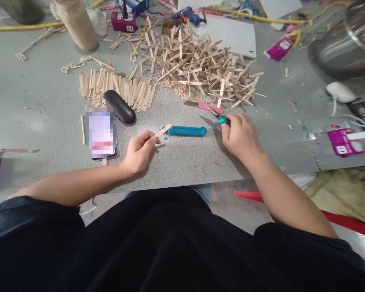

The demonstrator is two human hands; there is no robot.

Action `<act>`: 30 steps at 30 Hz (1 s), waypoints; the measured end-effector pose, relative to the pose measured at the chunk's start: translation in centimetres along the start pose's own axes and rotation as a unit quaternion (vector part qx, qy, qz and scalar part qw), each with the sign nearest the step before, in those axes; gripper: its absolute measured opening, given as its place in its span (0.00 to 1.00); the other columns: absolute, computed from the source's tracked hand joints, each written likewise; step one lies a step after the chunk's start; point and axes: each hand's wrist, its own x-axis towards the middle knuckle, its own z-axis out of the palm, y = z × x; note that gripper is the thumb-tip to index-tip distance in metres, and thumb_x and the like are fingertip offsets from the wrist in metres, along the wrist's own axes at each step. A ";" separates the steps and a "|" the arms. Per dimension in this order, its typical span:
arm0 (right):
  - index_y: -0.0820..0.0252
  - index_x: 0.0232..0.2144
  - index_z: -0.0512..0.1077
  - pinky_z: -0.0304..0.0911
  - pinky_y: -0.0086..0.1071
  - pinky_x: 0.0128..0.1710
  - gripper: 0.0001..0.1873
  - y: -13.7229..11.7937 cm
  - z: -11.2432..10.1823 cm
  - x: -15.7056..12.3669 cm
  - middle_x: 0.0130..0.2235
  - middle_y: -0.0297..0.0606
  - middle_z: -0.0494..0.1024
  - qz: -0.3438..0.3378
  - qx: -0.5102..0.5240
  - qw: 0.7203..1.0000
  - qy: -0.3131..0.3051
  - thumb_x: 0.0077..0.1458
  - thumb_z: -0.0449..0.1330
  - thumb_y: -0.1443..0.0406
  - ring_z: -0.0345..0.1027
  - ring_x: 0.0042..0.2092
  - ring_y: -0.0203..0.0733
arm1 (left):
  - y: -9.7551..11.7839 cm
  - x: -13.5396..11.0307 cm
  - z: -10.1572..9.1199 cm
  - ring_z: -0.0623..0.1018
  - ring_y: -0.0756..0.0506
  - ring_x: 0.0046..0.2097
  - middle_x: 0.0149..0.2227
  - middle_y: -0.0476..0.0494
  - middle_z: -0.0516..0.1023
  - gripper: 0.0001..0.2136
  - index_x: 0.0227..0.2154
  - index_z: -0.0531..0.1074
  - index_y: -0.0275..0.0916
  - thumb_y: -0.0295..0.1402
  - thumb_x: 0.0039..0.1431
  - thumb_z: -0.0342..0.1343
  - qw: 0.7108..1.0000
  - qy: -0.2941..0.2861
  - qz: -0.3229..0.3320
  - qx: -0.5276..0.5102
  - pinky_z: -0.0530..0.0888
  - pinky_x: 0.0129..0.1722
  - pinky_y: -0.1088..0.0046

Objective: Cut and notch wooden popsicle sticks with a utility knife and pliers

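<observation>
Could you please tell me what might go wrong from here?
The wooden stick is thin and the left hand grips it near one end, so a slip of the teal-handled tool in the right hand could nick those fingers.

The blue cutter lies between the hands and might get knocked.

The loose stick pile lies just beyond the right hand; a bump could scatter it.

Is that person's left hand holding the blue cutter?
No, the left hand pinches a wooden stick, while the blue cutter lies on the table.
</observation>
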 end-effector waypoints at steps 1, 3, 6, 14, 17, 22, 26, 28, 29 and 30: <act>0.56 0.63 0.78 0.75 0.66 0.63 0.28 -0.2 -0.6 0.4 0.58 0.62 0.83 -0.009 0.009 1.000 -0.002 0.78 0.47 0.50 0.78 0.59 0.70 | -0.1 0.0 0.1 0.56 0.53 0.21 0.18 0.58 0.57 0.16 0.30 0.77 0.44 0.48 0.67 0.69 1.000 0.007 0.001 -0.014 0.51 0.20 0.73; 0.52 0.61 0.79 0.78 0.60 0.59 0.26 -1.4 -1.9 1.5 0.56 0.57 0.85 -0.042 0.030 0.998 -0.022 0.78 0.53 0.45 0.81 0.56 0.66 | -0.1 -0.1 0.3 0.56 0.54 0.20 0.17 0.58 0.57 0.17 0.29 0.77 0.44 0.48 0.67 0.71 0.999 0.019 0.001 -0.042 0.51 0.19 0.74; 0.51 0.56 0.82 0.78 0.59 0.60 0.24 -4.6 -3.9 3.6 0.57 0.54 0.86 -0.157 0.080 0.981 -0.084 0.72 0.65 0.43 0.82 0.59 0.66 | -0.2 -0.4 0.5 0.56 0.54 0.19 0.17 0.58 0.58 0.17 0.29 0.78 0.43 0.49 0.67 0.72 0.997 0.031 0.000 -0.068 0.51 0.19 0.74; 0.52 0.49 0.81 0.78 0.52 0.51 0.15 -9.1 -3.1 4.6 0.52 0.50 0.87 -0.256 0.187 0.939 -0.133 0.72 0.65 0.50 0.84 0.51 0.58 | 0.0 -0.7 0.3 0.54 0.54 0.20 0.17 0.58 0.59 0.17 0.29 0.79 0.42 0.47 0.68 0.71 0.997 -0.011 -0.018 -0.079 0.51 0.21 0.72; 0.51 0.51 0.82 0.79 0.56 0.56 0.15 -8.8 -3.1 3.5 0.54 0.51 0.87 -0.242 0.215 0.938 -0.123 0.73 0.68 0.50 0.83 0.55 0.62 | 0.1 -0.6 0.1 0.55 0.53 0.21 0.18 0.57 0.59 0.17 0.30 0.80 0.42 0.47 0.70 0.71 0.996 -0.032 -0.015 -0.076 0.52 0.22 0.70; 0.45 0.61 0.80 0.77 0.61 0.65 0.15 -8.4 -3.4 3.0 0.61 0.53 0.84 -0.258 0.218 0.930 -0.146 0.76 0.70 0.54 0.79 0.62 0.66 | 0.0 -0.7 0.0 0.55 0.53 0.21 0.19 0.58 0.59 0.16 0.31 0.80 0.41 0.46 0.72 0.70 0.995 -0.056 -0.014 -0.084 0.51 0.23 0.70; 0.46 0.61 0.80 0.82 0.56 0.51 0.19 -7.7 -2.0 3.4 0.53 0.48 0.85 -0.364 0.229 0.903 -0.022 0.73 0.75 0.55 0.83 0.52 0.61 | -0.1 -0.7 0.0 0.57 0.53 0.22 0.19 0.57 0.61 0.16 0.31 0.80 0.40 0.44 0.72 0.71 0.991 -0.072 -0.017 -0.108 0.52 0.24 0.71; 0.48 0.63 0.79 0.83 0.54 0.51 0.19 -7.5 -1.3 3.6 0.54 0.48 0.85 -0.390 0.205 0.898 -0.003 0.75 0.73 0.57 0.83 0.52 0.59 | -0.1 -0.6 -0.1 0.59 0.53 0.23 0.20 0.54 0.65 0.16 0.30 0.80 0.40 0.44 0.70 0.72 0.991 -0.077 -0.016 -0.112 0.53 0.25 0.71; 0.49 0.65 0.77 0.83 0.54 0.51 0.20 -7.5 -1.1 3.6 0.54 0.49 0.85 -0.397 0.195 0.897 0.006 0.76 0.71 0.56 0.84 0.52 0.59 | 0.0 -0.5 -0.1 0.60 0.52 0.24 0.21 0.53 0.67 0.17 0.29 0.80 0.39 0.44 0.69 0.73 0.990 -0.084 -0.019 -0.113 0.53 0.25 0.71; 0.49 0.66 0.76 0.83 0.55 0.51 0.21 -7.4 -0.9 3.5 0.55 0.49 0.85 -0.400 0.188 0.897 0.017 0.76 0.71 0.55 0.83 0.53 0.60 | 0.0 -0.4 -0.2 0.61 0.52 0.24 0.21 0.52 0.68 0.17 0.28 0.80 0.39 0.44 0.69 0.73 0.989 -0.094 -0.027 -0.114 0.53 0.26 0.70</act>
